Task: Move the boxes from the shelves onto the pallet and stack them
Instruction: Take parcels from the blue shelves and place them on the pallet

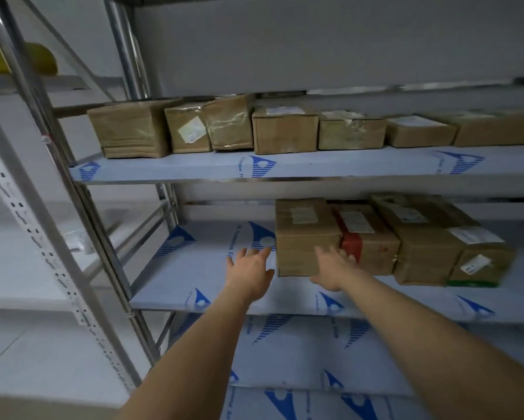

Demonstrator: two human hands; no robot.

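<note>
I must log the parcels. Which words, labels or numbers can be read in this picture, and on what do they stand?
Nothing reads clearly.
White labels on the shelf boxes: too blurred.
Blue print on the shelf film: logo visible, letters too blurred to read.

right hand (333,266) fingertips hidden behind brown box (306,237) | box labels unreadable | rightmost upper box (500,128) cut off

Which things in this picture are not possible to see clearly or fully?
Head view only:
- Pallet: not in view.
- Right hand: fingertips hidden at the right edge of the leftmost lower-shelf box, so its grip is unclear.
- Left hand: contact with that box cannot be told.
- Box labels: too small and blurred to read.
- Upper-shelf row: the rightmost box is cut by the right frame edge.
- Yellow object: cut by the left edge.
</note>
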